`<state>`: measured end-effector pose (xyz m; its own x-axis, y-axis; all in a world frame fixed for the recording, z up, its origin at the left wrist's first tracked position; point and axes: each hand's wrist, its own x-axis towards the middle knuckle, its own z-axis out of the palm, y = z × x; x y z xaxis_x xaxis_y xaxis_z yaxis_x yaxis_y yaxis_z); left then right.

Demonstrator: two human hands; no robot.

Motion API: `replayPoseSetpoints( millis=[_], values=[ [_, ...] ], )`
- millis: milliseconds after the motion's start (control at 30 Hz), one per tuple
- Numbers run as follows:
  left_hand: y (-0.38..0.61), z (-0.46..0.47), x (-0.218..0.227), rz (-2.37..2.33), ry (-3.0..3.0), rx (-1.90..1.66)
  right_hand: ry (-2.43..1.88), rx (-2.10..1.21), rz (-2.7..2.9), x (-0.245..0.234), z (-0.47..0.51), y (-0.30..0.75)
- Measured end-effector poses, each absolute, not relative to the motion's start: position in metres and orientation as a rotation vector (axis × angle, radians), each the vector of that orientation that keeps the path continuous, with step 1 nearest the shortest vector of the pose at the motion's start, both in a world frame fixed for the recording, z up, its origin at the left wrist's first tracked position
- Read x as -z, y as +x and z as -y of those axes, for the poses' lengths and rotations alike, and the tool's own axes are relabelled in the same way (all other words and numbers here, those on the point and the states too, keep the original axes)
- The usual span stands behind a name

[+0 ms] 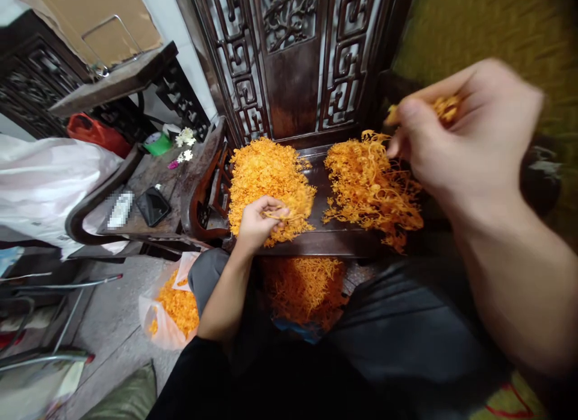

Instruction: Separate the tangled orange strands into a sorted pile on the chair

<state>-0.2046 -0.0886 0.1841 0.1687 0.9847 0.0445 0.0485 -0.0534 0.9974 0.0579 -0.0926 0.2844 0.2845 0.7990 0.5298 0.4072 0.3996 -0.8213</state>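
Observation:
My left hand (258, 224) pinches a thin orange sprig (295, 206) by its stem, over the front right part of a thick orange pile (266, 167). That pile of small curly pieces lies on a dark wooden seat (318, 173). Raised at the right, my right hand (469, 131) is closed around an orange clump (445, 110), slightly blurred. Just below and left of it, a looser heap of orange branching strands (365, 185) covers the right of the seat. Whether these pieces are plant or plastic, I cannot tell.
Below the seat, between my legs, sits more orange stringy material (311, 284). A pinkish plastic bag (149, 315) of orange pieces stands on the floor. Left, a side table (174, 218) holds a black phone-like object (153, 206) and green tape (158, 143). A carved backrest (293, 89) rises behind.

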Motion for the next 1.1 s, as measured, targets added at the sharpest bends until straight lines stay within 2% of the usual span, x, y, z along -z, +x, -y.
replayPoseSetpoints(
  millis=[167, 267, 367, 600, 700, 800, 1000, 1100],
  values=[
    [-0.199, 0.078, -0.192, -0.847, 0.914, -1.382, -1.16, -0.766, 1.466, -0.264, 0.087, 0.046],
    [-0.196, 0.076, -0.196, -0.842, 0.819, -1.453, -1.16, -0.821, 1.41, -0.253, 0.083, 0.042],
    [-0.195, 0.078, -0.198, -0.865, 0.822, -1.487, -1.218, -0.727, 1.428, -0.253, 0.083, 0.043],
    [-0.187, 0.089, -0.201, -0.861, 0.889, -1.479, -1.16, -0.237, 1.852, -0.255, 0.096, 0.024],
    [-0.185, 0.092, -0.203, -0.843, 0.889, -1.453, -1.209, -0.205, 1.888, -0.252, 0.094, 0.02],
    [-0.188, 0.089, -0.205, -0.837, 0.807, -1.503, -1.288, -0.401, 1.714, -0.25, 0.086, 0.024],
    [-0.201, 0.081, -0.207, -0.791, 0.661, -1.589, -1.26, -1.207, 1.686, -0.238, 0.08, 0.02],
    [-0.204, 0.08, -0.209, -0.759, 0.612, -1.589, -1.168, -1.237, 1.845, -0.236, 0.082, 0.01]
  ],
)
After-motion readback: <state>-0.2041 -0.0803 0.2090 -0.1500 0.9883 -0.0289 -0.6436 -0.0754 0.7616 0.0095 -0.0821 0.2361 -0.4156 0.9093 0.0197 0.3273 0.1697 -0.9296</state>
